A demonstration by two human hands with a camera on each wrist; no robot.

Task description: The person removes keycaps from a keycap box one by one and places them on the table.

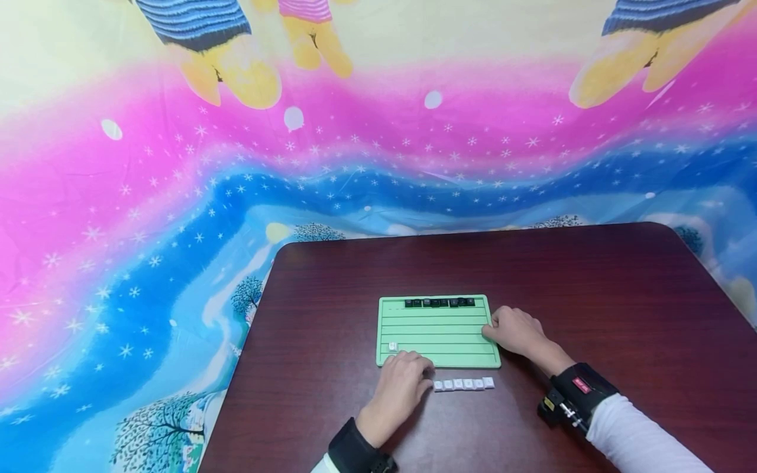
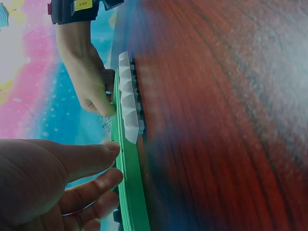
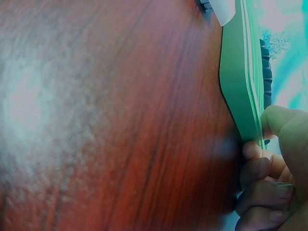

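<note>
A pale green ridged board lies on the table. My right hand pinches its right edge, thumb on top and curled fingers against the side. My left hand is at the board's front left edge; its thumb and fingers are slightly apart, with nothing visible between them in the left wrist view. One white keycap sits on the board just beyond the left fingertips. A row of several white keycaps lies on the table before the board, right of the left hand. Several black keycaps line the board's far ridge.
The dark reddish-brown wooden table extends around the board on all sides. Behind it hangs a colourful printed cloth. Black wrist straps with small cameras are on both forearms.
</note>
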